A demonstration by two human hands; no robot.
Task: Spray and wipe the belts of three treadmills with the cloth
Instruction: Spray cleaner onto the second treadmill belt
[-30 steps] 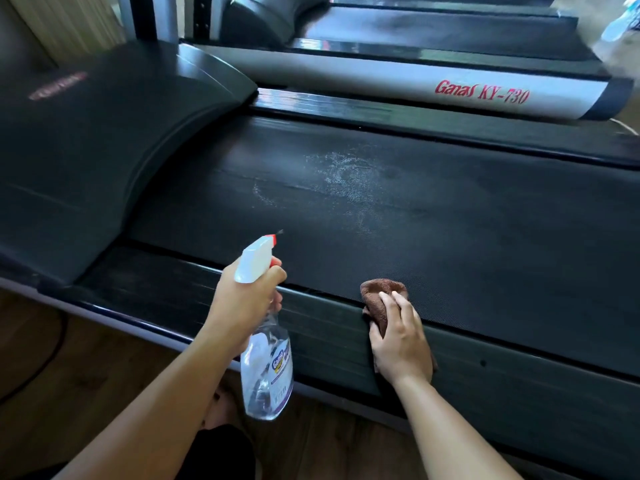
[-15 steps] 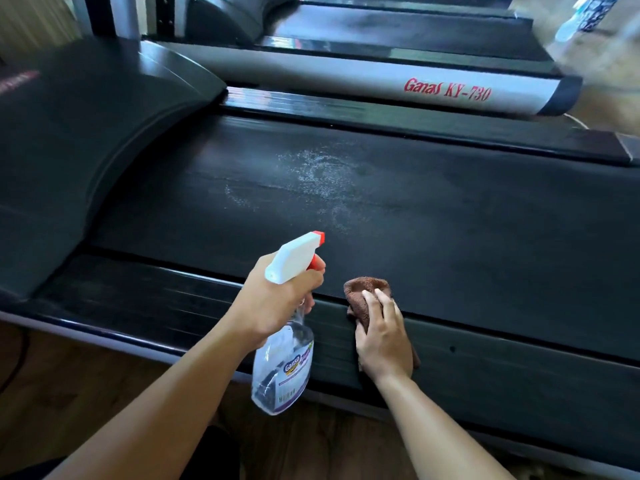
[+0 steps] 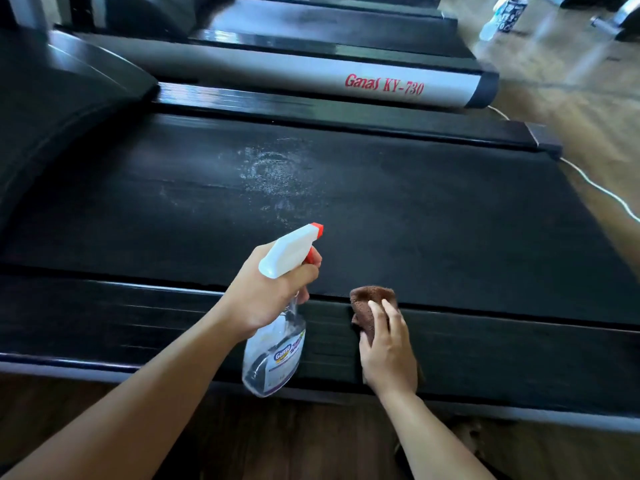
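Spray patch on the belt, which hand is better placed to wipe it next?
Right: the right hand rests on the cloth at the belt edge; the left hand grips the bottle.

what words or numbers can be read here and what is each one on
"Ganas KY-730": red letters on the silver side rail of the next treadmill.
"Ganso", as far as it can be read: blue badge on the label of the spray bottle gripped in the left hand; the finer print under it is too small to read.
Bottle on the floor, far right: dark label, too blurred to read.
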